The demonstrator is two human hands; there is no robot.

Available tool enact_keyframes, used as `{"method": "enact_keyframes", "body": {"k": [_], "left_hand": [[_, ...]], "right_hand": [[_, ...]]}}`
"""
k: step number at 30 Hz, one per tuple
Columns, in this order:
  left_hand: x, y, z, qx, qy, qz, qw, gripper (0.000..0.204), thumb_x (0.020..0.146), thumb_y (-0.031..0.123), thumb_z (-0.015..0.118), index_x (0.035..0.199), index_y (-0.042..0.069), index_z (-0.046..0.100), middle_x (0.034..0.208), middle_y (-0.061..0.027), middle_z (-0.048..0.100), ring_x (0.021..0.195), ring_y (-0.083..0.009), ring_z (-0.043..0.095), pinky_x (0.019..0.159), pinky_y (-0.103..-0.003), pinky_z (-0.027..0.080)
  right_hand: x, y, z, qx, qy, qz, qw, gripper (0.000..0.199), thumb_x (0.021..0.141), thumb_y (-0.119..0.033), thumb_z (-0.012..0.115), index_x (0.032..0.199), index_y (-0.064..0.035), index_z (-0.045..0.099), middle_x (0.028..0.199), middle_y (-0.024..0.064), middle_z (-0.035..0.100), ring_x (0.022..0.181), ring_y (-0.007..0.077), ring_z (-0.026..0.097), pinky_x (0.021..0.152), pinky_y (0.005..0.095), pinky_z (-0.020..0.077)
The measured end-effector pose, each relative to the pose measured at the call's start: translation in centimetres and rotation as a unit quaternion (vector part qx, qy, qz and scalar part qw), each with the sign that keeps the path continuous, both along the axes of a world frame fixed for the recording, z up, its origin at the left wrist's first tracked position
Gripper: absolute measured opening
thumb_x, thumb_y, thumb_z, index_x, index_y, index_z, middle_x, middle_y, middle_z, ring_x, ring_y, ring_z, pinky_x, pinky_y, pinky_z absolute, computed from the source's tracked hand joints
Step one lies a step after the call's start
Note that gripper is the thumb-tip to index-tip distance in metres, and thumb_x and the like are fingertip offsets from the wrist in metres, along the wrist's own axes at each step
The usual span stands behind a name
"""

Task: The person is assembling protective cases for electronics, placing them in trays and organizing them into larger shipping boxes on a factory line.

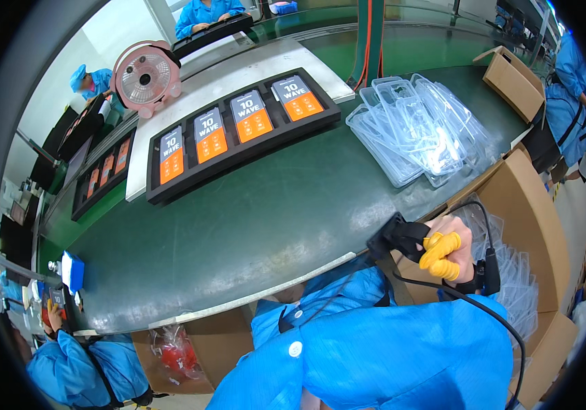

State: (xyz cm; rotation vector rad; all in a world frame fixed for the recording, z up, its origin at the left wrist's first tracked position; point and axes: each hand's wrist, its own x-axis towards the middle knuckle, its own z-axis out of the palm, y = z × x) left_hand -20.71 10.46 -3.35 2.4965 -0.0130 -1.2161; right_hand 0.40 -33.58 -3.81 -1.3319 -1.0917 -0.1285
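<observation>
My right hand [449, 251], with yellow finger cots on its fingertips and a black strap at the wrist, is closed around a small black device [397, 236] that has a black cable [491, 314] trailing down over my blue sleeve. The hand hovers at the near right edge of the dark green belt [259, 219], beside an open cardboard box [511, 198]. My left hand is out of sight. A stack of clear plastic blister trays [412, 130] lies on the belt just beyond the hand.
A long black tray [238, 130] carrying grey-and-orange packaged cards lies across the belt's far side, with a pink fan [146, 74] behind it. Another cardboard box [515, 82] stands far right. People in blue coats work at the top, left, lower left and right.
</observation>
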Motion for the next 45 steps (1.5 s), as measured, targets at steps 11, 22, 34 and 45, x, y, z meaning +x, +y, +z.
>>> {"method": "enact_keyframes", "body": {"k": [11, 22, 34, 45], "left_hand": [[5.5, -1.7, 1.8, 0.164, 0.162, -0.228, 0.946, 0.050, 0.076, 0.049, 0.054, 0.093, 0.002, 0.059, 0.095, -0.0189, 0.060, 0.089, -0.0333, 0.058, 0.078, -0.039, 0.046], [13.8, -13.0, -0.7, -0.701, -0.104, 0.314, 0.632, 0.026, 0.088, 0.015, 0.049, 0.112, 0.004, 0.049, 0.106, -0.0036, 0.055, 0.093, -0.0128, 0.051, 0.083, -0.027, 0.040], [13.3, -10.6, -1.1, -0.703, -0.165, 0.468, 0.509, 0.025, 0.087, 0.022, 0.052, 0.106, 0.005, 0.054, 0.100, -0.0095, 0.061, 0.091, -0.0183, 0.059, 0.078, -0.031, 0.049], [12.8, -9.5, -0.9, -0.667, -0.267, 0.322, 0.616, 0.027, 0.084, 0.013, 0.056, 0.109, 0.002, 0.058, 0.110, -0.0098, 0.059, 0.099, -0.0189, 0.056, 0.089, -0.033, 0.043]], "right_hand": [[0.9, 10.6, 0.9, 0.030, -0.093, 0.159, 0.982, 0.009, 0.072, -0.013, 0.068, 0.070, -0.0063, 0.062, 0.065, 0.0041, 0.062, 0.050, 0.0200, 0.056, 0.043, 0.0302, 0.0367], [-0.2, 14.0, 2.3, 0.047, -0.427, 0.089, 0.899, 0.017, 0.070, -0.016, 0.066, 0.082, -0.0042, 0.064, 0.056, -0.0013, 0.043, 0.043, 0.0101, 0.043, 0.040, 0.0271, 0.0267], [-1.0, 18.9, -0.3, -0.080, -0.365, 0.135, 0.918, 0.011, 0.053, -0.014, 0.061, 0.062, -0.0089, 0.056, 0.051, 0.0002, 0.044, 0.047, 0.0166, 0.048, 0.059, 0.0327, 0.0394], [-1.3, 19.0, 0.6, -0.112, -0.260, 0.178, 0.942, 0.010, 0.065, -0.013, 0.063, 0.064, -0.0080, 0.054, 0.050, 0.0028, 0.043, 0.048, 0.0206, 0.049, 0.057, 0.0344, 0.0367]]}}
